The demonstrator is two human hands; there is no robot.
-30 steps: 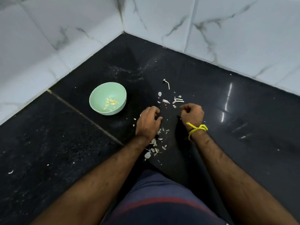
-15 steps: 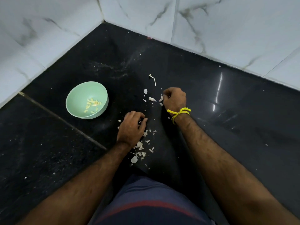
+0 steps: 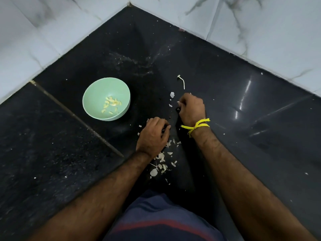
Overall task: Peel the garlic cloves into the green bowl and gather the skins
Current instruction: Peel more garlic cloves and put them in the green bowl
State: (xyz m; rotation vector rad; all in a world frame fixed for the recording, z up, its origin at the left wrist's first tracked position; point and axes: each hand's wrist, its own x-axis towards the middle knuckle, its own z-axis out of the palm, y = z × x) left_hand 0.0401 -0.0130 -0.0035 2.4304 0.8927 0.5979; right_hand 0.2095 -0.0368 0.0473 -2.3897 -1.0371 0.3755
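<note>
Crouching over the black counter (image 3: 243, 136), both fists curled: left hand (image 3: 152, 136) and right hand (image 3: 192, 108) among garlic skins (image 3: 161, 164); their contents can't be told, green bowl (image 3: 90, 94) alongside.

Head view, steeply down onto black counter (image 3: 243, 119)

- Bare, hairy forearms, no sleeves.
- Knotted yellow thread band (image 3: 195, 126) just behind the right hand (image 3: 192, 109).
- Dark blue garment with a red stripe (image 3: 156, 223) below both hands.
</note>
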